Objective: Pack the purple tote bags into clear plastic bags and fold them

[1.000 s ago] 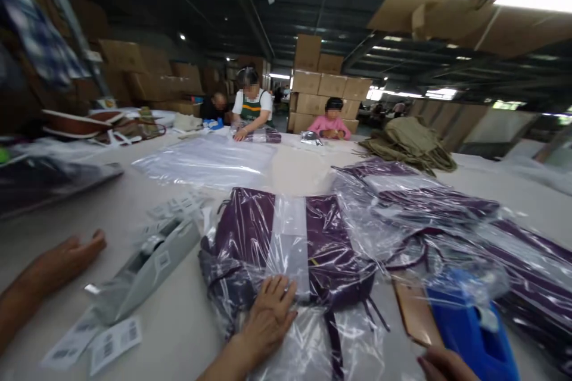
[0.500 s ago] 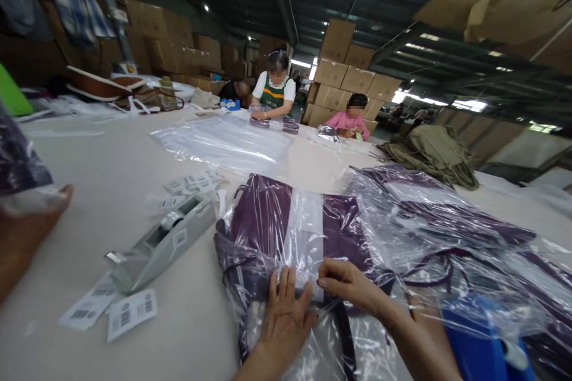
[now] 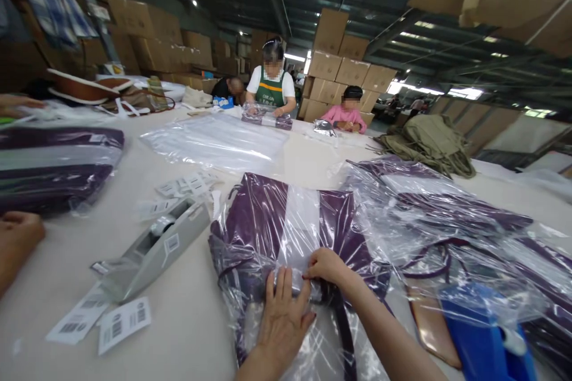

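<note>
A purple bag in clear plastic wrap point(image 3: 259, 214) lies in front of me, with a pale band across its middle. My left hand point(image 3: 283, 315) rests on its lower part, palm down with fingers spread. Just right of it, my right hand point(image 3: 328, 268) has its fingers pinched together at the lower end of the pale band; the plastic there seems to be between the fingertips. A dark strap shows through the plastic below my right hand.
A grey tape dispenser point(image 3: 156, 250) and barcode labels point(image 3: 125, 324) lie left. More wrapped purple bags point(image 3: 442, 208) and a blue dispenser point(image 3: 482, 333) are right. Another person's hand point(image 3: 20, 244) is by a wrapped bag point(image 3: 58, 166) at far left. Clear plastic sheets point(image 3: 214, 140) lie ahead.
My right hand has moved slightly left and up along the plastic, still pinched. At far left, the other person's wrapped bag has come lower and further into view.
</note>
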A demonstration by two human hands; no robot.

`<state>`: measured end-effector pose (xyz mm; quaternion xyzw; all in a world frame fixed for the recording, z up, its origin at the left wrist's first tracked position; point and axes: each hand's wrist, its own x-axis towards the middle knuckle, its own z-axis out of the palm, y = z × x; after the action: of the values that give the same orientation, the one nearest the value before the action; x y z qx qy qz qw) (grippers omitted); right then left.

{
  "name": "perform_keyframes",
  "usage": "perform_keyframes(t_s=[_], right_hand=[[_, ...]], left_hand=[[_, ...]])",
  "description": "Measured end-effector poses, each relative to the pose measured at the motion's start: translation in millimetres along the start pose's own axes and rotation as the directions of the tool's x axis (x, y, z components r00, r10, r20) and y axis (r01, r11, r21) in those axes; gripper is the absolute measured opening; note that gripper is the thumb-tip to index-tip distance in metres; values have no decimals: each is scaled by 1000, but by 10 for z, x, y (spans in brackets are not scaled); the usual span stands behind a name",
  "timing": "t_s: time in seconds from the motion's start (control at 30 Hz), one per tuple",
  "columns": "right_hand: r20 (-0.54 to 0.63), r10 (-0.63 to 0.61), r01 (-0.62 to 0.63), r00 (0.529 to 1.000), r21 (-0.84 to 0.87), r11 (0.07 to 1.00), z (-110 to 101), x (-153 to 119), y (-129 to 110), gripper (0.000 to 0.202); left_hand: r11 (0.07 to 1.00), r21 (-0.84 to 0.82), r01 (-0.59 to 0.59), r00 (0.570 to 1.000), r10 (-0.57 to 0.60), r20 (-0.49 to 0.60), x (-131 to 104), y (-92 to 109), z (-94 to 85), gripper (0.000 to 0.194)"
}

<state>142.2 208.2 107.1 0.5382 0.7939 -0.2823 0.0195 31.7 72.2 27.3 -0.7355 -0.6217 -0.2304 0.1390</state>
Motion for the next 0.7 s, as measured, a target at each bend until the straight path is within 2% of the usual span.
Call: perform_keyframes(t_s=[0.07,0.13,0.23,0.33,0.43,0.53,0.6,0.63,0.67,0.7], right_hand=[[-35,68,-70,997,-46,997,-45,-5,9,27],[-123,106,-118,987,-89,989,-87,-80,4,23],[-302,43,-90,952,-144,986,-31,-317,-73,7],[-371,-104,36,923,-186,982,265,-561,-214,26],[-415,-247,182,875,-190,965,676,-680,-357,26],[-510,-251,245,823,-81,966,895,-713,-442,25],[-555,-211,314,805,96,945,843,-770,-391,24],[-601,-176,347,780,179,921,767,-835,-314,24],[-664,-129,370,737,236,899,668,-936,-202,23],[-736,-70,375,673,259,890,556,-1078,-55,23]], left_hand=[[1000,17,-1,999,1,-49,2,-3,-2,57],[1000,30,-1,996,4,-94,6,-3,-9,55],[998,55,-8,992,15,-129,17,0,-6,54],[995,97,-19,986,34,-161,33,-2,45,52],[991,119,-54,974,79,-215,18,-22,119,44],[992,87,-92,967,110,-230,-43,-67,132,36],[990,60,-128,974,137,-181,-68,-112,109,36],[981,56,-186,971,192,-142,-65,-136,98,36],[976,50,-210,972,214,-93,-53,-156,91,37],[979,40,-201,977,204,-68,-34,-170,86,39]])
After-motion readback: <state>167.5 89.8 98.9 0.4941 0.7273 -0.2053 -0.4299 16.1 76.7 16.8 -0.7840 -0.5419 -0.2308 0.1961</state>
